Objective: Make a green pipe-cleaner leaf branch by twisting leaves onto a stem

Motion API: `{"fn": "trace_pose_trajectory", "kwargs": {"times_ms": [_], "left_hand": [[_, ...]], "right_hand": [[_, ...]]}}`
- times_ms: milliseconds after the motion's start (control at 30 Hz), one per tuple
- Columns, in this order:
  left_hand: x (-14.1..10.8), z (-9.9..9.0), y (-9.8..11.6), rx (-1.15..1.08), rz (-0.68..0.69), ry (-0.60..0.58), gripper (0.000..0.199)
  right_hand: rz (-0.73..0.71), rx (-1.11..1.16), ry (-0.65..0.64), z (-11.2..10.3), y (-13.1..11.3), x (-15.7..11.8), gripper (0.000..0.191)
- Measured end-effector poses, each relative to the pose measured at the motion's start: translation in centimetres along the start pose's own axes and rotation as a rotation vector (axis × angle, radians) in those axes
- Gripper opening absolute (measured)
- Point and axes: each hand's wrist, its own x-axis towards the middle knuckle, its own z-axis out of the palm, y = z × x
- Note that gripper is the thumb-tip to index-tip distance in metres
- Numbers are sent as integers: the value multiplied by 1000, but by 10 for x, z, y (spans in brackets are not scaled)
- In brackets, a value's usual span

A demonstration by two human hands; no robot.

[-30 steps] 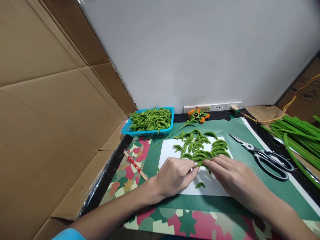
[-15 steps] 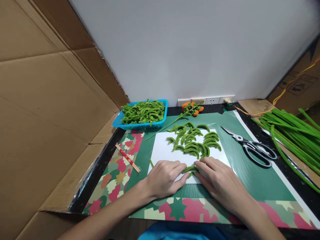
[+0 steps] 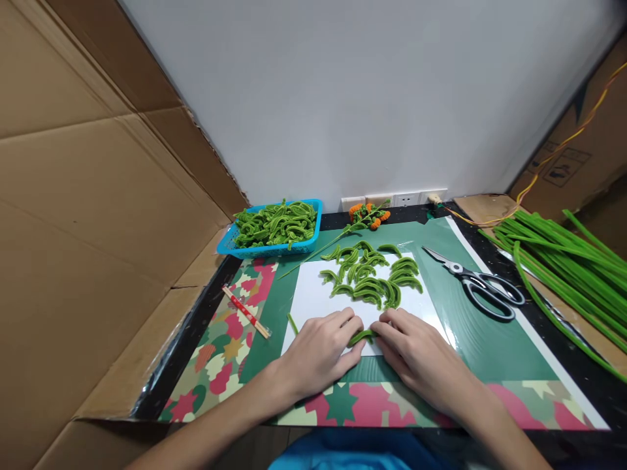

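Note:
My left hand [image 3: 326, 346] is closed at the near edge of a white sheet [image 3: 306, 294], its fingertips pinching the left end of a short green fuzzy piece [image 3: 361, 337]. The fingers of my right hand [image 3: 414, 346] press together on the right end of that same piece. Beyond my hands, several curved green fuzzy pieces [image 3: 367, 287] lie in a loose group on the sheet. One straight green piece [image 3: 292, 324] rests at the sheet's left edge.
A blue basket [image 3: 289, 249] of green pieces stands back left. Behind the sheet lies an orange flower stem [image 3: 375, 222]. Scissors [image 3: 470, 281] and long green stems [image 3: 563, 261] are on the right; wrapped chopsticks [image 3: 245, 312] on the left. Cardboard [image 3: 73, 261] rises at left.
The view has shifted slightly. My fingertips have come closer together on the green piece, which now shows less between them. The loose pieces have kept their arrangement.

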Motion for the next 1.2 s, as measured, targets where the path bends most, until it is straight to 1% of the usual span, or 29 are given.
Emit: {"fn": "trace_pose_trajectory", "kwargs": {"times_ms": [100, 233, 300, 400, 500, 567, 700, 800, 900, 1000, 1133, 1200], "left_hand": [[3, -5, 5, 42, -16, -61, 5], [6, -10, 4, 58, -5, -62, 6], [7, -14, -3, 66, -20, -34, 9], [8, -23, -18, 103, -102, 34, 12], [7, -29, -30, 99, -193, 57, 13], [5, -29, -35, 93, -233, 50, 13], [6, -21, -38, 96, -268, 41, 12], [10, -17, -37, 113, -308, 52, 12], [13, -18, -33, 156, -346, 60, 14], [6, -26, -32, 132, -400, 88, 19], [-20, -46, -45, 41, -519, 172, 23], [-35, -58, -53, 12, -569, 139, 25]], "right_hand": [[-5, -20, -13, 1, -1, 0, 16], [-15, -56, 18, 0, 3, -2, 16], [-22, -76, 67, -1, 5, -4, 17], [-29, -93, 127, -2, 9, -7, 18], [-35, -103, 129, -1, 9, -9, 18], [-39, -99, 118, -1, 9, -9, 18], [-36, -91, 119, 1, 8, -7, 17], [-34, -88, 113, 1, 8, -7, 17], [-35, -81, 107, 1, 9, -8, 17], [-33, -62, 108, 1, 9, -11, 17], [-38, -33, 124, 2, 12, -18, 20], [-37, -20, 139, 3, 13, -21, 21]]}}
